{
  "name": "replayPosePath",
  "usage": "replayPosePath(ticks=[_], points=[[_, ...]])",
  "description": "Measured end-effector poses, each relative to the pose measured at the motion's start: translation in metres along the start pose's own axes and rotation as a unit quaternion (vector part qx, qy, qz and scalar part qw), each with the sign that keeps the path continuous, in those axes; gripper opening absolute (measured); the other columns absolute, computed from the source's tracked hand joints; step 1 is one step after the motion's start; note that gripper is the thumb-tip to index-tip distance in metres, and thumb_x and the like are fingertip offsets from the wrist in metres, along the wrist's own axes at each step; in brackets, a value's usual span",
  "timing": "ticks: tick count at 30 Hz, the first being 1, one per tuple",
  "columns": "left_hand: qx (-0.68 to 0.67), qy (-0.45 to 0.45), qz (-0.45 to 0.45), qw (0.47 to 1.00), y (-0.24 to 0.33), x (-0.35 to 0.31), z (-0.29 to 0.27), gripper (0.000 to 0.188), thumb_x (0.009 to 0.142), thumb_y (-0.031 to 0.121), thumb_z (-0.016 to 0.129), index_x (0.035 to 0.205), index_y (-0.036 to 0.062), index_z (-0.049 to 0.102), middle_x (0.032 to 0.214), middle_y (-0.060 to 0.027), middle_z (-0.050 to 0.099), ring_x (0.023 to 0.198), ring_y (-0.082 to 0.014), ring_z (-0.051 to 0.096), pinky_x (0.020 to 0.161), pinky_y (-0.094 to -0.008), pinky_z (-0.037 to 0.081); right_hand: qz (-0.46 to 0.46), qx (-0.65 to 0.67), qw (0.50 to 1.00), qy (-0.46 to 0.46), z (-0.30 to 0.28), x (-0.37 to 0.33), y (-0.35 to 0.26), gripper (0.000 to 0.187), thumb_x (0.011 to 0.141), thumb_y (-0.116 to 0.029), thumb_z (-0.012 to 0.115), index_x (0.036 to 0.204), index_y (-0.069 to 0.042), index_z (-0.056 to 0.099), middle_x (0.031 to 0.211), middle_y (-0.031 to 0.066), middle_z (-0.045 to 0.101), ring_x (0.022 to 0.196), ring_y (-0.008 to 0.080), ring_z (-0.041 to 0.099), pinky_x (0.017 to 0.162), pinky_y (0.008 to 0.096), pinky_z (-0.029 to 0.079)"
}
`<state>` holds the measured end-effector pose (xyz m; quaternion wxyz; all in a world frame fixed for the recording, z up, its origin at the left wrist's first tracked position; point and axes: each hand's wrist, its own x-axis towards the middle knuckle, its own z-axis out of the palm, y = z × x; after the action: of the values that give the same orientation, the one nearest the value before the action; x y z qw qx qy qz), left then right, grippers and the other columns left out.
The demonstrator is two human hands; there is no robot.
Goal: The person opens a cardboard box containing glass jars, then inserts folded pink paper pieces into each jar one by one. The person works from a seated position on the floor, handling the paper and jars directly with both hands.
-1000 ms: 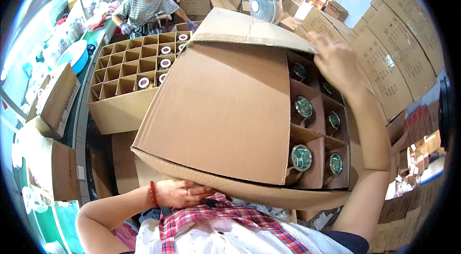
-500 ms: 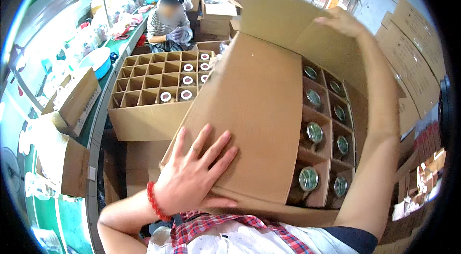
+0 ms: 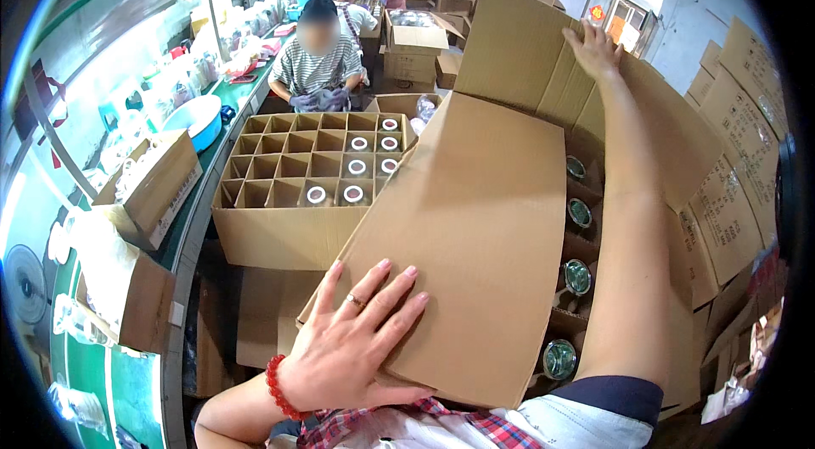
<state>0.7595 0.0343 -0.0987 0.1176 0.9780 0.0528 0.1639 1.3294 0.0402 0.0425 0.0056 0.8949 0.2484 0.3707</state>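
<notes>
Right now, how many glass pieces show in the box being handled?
4, in one line right of the lowered flap: farthest piece, second piece, third piece, nearest piece. The right arm may hide more.

Brown flap point(image 3: 475, 237) under left fingers point(image 3: 395, 292); red bracelet point(image 3: 277, 390), red-blue plaid cloth point(image 3: 335, 429) behind them; greenish glassware point(image 3: 577, 277) rightward.

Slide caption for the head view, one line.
Left hand spread on a cardboard panel, right hand at a raised carton flap; glassware shows beside the panel.
</notes>
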Motion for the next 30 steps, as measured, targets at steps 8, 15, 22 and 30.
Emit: replayPosePath(ticks=[8, 15, 22, 30], points=[[-0.029, 0.109, -0.023, 0.993, 0.007, 0.004, 0.006, 0.077, 0.053, 0.060, 0.075, 0.109, 0.0094, 0.062, 0.121, -0.0095, 0.056, 0.119, -0.0288, 0.048, 0.104, -0.0493, 0.026, -0.100, 0.240, 0.956, -0.135, -0.023, 0.025, 0.048, 0.078, 0.083, -0.074, 0.025, 0.115, -0.010, 0.057, 0.113, 0.0154, 0.060, 0.111, 0.0311, 0.054, 0.095, 0.0423, 0.040], [-0.026, 0.181, -0.011, 0.983, -0.006, 0.001, 0.010, 0.074, 0.082, 0.063, 0.040, 0.124, 0.0040, 0.051, 0.128, -0.0132, 0.051, 0.119, -0.0317, 0.048, 0.102, -0.0453, 0.032, 0.002, 0.023, 0.996, 0.086, 0.033, 0.013, 0.004, 0.066, 0.090, -0.059, 0.031, 0.139, -0.016, 0.033, 0.149, 0.0104, 0.020, 0.139, 0.0303, 0.012, 0.108, 0.0568, 0.010], [-0.321, 0.322, -0.122, 0.882, -0.021, -0.010, -0.012, 0.041, 0.093, 0.026, 0.044, 0.120, -0.0032, 0.050, 0.120, -0.0209, 0.055, 0.113, -0.0314, 0.053, 0.096, -0.0363, 0.039, -0.202, 0.254, 0.919, -0.222, 0.093, 0.031, 0.080, 0.055, 0.087, -0.048, 0.044, 0.122, -0.008, 0.054, 0.129, 0.0160, 0.050, 0.117, 0.0334, 0.049, 0.094, 0.0453, 0.041], [0.263, 0.512, -0.187, 0.796, -0.066, -0.005, -0.029, 0.056, 0.083, 0.002, 0.047, 0.137, 0.0084, 0.035, 0.148, -0.0142, 0.020, 0.138, -0.0313, 0.015, 0.109, -0.0513, 0.009, -0.261, 0.041, 0.916, -0.303, 0.149, -0.095, 0.001, 0.043, 0.085, -0.041, 0.046, 0.095, -0.003, 0.064, 0.095, 0.0181, 0.063, 0.082, 0.0304, 0.061, 0.073, 0.0403, 0.048]])
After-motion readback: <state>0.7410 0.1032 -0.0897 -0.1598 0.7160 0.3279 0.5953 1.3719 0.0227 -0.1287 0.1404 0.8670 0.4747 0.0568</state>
